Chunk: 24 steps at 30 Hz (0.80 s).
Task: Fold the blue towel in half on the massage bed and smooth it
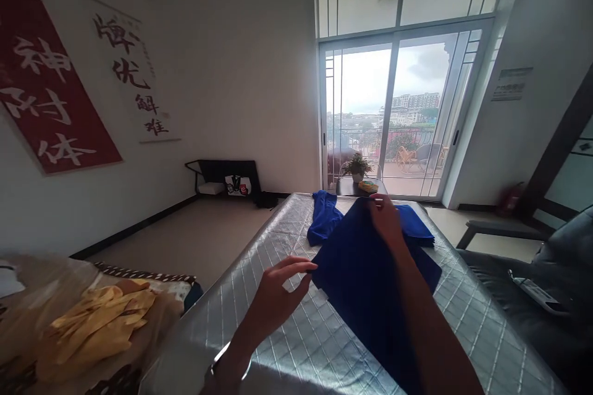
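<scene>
A dark blue cloth (365, 287) is spread over a table with a silver quilted cover (296, 345). My left hand (278, 293) pinches the cloth's left corner, fingers closed on its edge. My right hand (385, 217) reaches across and grips the cloth's far edge, lifting it slightly. Behind lie a crumpled blue cloth (323, 216) at the far left and a folded stack of blue cloths (417, 225) at the far right, just past my right hand.
A clear bag with yellow cloths (99, 321) sits at the lower left. A dark sofa (551, 284) with a remote on it stands at the right. Beyond the table are a small stand with a plant (356, 166) and glass sliding doors (393, 111).
</scene>
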Motion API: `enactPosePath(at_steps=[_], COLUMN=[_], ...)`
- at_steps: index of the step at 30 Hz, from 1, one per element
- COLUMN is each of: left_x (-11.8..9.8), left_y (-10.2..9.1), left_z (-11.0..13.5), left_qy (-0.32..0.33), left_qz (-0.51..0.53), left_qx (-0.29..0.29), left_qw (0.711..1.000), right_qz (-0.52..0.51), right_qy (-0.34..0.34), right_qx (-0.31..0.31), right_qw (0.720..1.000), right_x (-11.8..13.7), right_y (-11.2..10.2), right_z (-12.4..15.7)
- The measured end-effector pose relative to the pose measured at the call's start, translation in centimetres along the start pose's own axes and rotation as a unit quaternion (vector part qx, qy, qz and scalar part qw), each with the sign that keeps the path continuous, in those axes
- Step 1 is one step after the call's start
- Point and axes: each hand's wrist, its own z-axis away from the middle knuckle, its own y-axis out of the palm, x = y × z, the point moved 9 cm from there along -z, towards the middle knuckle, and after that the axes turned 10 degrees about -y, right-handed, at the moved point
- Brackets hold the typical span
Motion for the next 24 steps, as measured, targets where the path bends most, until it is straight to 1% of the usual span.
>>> enactPosePath(at_steps=[2, 3, 4, 5, 6, 7, 8, 9, 11, 13, 15, 18, 19, 21, 24], left_x=[4.8, 7.4, 10.0, 12.6, 15.1, 17.2, 19.0, 20.3, 21.8, 22.3, 22.3, 22.0, 22.0, 21.7, 21.1], left_y=[1.4, 2.3, 3.3, 4.4, 5.4, 6.2, 6.9, 7.3, 7.7, 7.6, 7.2, 6.9, 6.9, 6.8, 6.2], left_z=[1.4, 2.4, 3.5, 4.7, 5.9, 7.1, 8.1, 9.0, 10.1, 10.5, 10.7, 10.7, 10.7, 10.7, 10.4], left_qy=[-0.075, -0.111, -0.147, -0.18, -0.211, -0.236, -0.254, -0.264, -0.263, -0.252, -0.244, -0.236, -0.234, -0.227, -0.2], left_qz=[0.001, 0.002, 0.004, 0.004, 0.002, -0.002, -0.006, -0.009, -0.013, -0.014, -0.016, -0.02, -0.022, -0.028, -0.035], left_qx=[0.013, 0.026, 0.042, 0.064, 0.081, 0.096, 0.107, 0.114, 0.117, 0.107, 0.093, 0.085, 0.084, 0.075, 0.039], left_qw=[0.997, 0.993, 0.988, 0.982, 0.974, 0.967, 0.961, 0.958, 0.958, 0.962, 0.965, 0.968, 0.968, 0.97, 0.978], right_qz=[0.015, 0.013, 0.013, 0.018, 0.028, 0.042, 0.058, 0.072, 0.091, 0.108, 0.111, 0.11, 0.113, 0.123, 0.138], right_qy=[-0.035, -0.057, -0.074, -0.081, -0.084, -0.081, -0.076, -0.071, -0.056, -0.022, 0.013, 0.041, 0.036, 0.01, -0.041], right_qx=[0.118, 0.176, 0.227, 0.269, 0.305, 0.335, 0.359, 0.378, 0.389, 0.383, 0.377, 0.336, 0.315, 0.279, 0.252], right_qw=[0.992, 0.983, 0.971, 0.959, 0.948, 0.938, 0.928, 0.92, 0.915, 0.917, 0.92, 0.935, 0.942, 0.952, 0.957], right_x=[-0.6, -0.8, -1.1, -1.5, -2.1, -2.8, -3.6, -4.4, -6.0, -7.7, -9.2, -10.3, -10.3, -10.0, -8.9], right_y=[6.2, 8.9, 11.0, 12.4, 13.2, 13.2, 12.6, 11.4, 7.7, 3.2, -0.9, -5.6, -6.8, -8.3, -9.1], right_z=[2.1, 3.9, 6.0, 8.2, 10.5, 12.7, 14.8, 16.6, 19.8, 22.6, 25.4, 29.0, 29.7, 30.7, 31.0])
